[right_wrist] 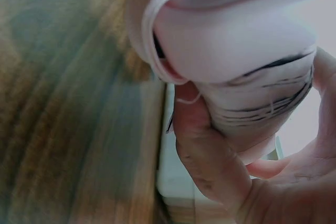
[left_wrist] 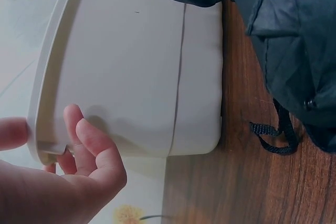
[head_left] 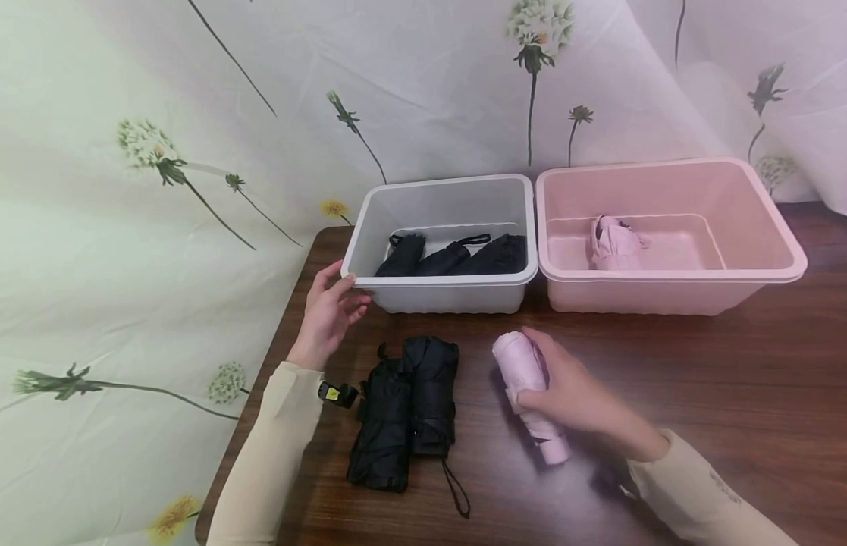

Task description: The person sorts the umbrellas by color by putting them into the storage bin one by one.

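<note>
My right hand (head_left: 572, 383) grips a folded pink umbrella (head_left: 519, 364) over the table, in front of the two bins. In the right wrist view, the thumb and fingers wrap around the umbrella (right_wrist: 236, 45), and its strap loop hangs at one end. At the near left corner of the light grey bin (head_left: 450, 294), my left hand (head_left: 327, 315) holds the rim, thumb on the edge and fingers curled beneath. Two folded black umbrellas lie side by side on the table, the left one (head_left: 382, 425) and the right one (head_left: 431, 398), near my left wrist.
Several black umbrellas (head_left: 494, 256) lie inside the grey bin. Right beside it stands a pink bin (head_left: 662, 296) with a pink umbrella (head_left: 616, 246) in it. The dark wooden table (head_left: 757, 379) ends at the left, by a flower-patterned cloth (head_left: 123, 288) that also hangs behind.
</note>
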`<state>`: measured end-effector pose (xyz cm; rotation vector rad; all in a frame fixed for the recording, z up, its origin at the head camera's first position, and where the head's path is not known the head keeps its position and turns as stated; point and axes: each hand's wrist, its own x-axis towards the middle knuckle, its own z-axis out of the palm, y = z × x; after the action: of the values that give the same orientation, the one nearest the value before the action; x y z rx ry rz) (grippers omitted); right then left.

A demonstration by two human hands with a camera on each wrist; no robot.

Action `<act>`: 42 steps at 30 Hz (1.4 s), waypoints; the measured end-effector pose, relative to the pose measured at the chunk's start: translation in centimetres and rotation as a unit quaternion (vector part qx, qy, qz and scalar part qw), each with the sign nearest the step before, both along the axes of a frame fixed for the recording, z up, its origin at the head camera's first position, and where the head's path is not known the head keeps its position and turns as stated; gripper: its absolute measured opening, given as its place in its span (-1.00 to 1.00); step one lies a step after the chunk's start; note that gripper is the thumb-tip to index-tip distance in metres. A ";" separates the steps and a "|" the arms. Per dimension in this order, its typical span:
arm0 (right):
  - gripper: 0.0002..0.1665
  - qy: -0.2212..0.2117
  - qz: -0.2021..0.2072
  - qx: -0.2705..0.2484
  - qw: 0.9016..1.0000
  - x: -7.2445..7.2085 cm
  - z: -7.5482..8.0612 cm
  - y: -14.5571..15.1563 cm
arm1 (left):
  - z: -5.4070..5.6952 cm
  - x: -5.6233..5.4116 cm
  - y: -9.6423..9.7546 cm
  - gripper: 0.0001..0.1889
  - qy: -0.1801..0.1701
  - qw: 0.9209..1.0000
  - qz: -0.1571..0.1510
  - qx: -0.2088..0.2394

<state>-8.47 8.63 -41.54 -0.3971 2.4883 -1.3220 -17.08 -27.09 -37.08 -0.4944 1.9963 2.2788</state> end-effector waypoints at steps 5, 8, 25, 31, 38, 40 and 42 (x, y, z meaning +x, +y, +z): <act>0.15 -0.007 -0.008 -0.015 1.000 -0.1 0.7 0.5 | 0.0 0.0 0.0 -0.48 0.001 1.000 -0.001 0.000; 0.12 -0.007 -0.010 -0.033 0.999 -0.1 1.2 0.8 | 0.0 0.0 0.0 -0.48 0.001 1.000 -0.001 0.001; 0.07 0.017 -0.004 -0.100 0.995 -0.5 3.9 3.1 | 0.2 0.1 0.0 -0.48 0.003 1.000 -0.005 0.001; 0.07 0.023 -0.009 -0.117 0.993 -0.8 4.6 3.7 | 0.1 0.1 0.0 -0.49 0.001 1.000 -0.003 -0.001; 0.08 0.051 -0.017 -0.102 0.993 -1.2 5.8 4.6 | 0.0 0.1 0.0 -0.49 0.001 1.000 -0.002 -0.004; 0.08 0.061 -0.022 -0.088 0.994 -1.3 6.3 4.9 | 0.0 0.1 0.0 -0.49 0.002 1.000 -0.003 -0.006; 0.09 0.056 -0.026 -0.089 0.994 -1.4 6.7 5.1 | 0.0 0.0 0.0 -0.48 0.003 1.000 -0.004 -0.006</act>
<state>-9.84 13.77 -34.83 -0.4612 2.4939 -1.5916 -17.03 -27.13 -37.11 -0.4804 2.0129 2.2677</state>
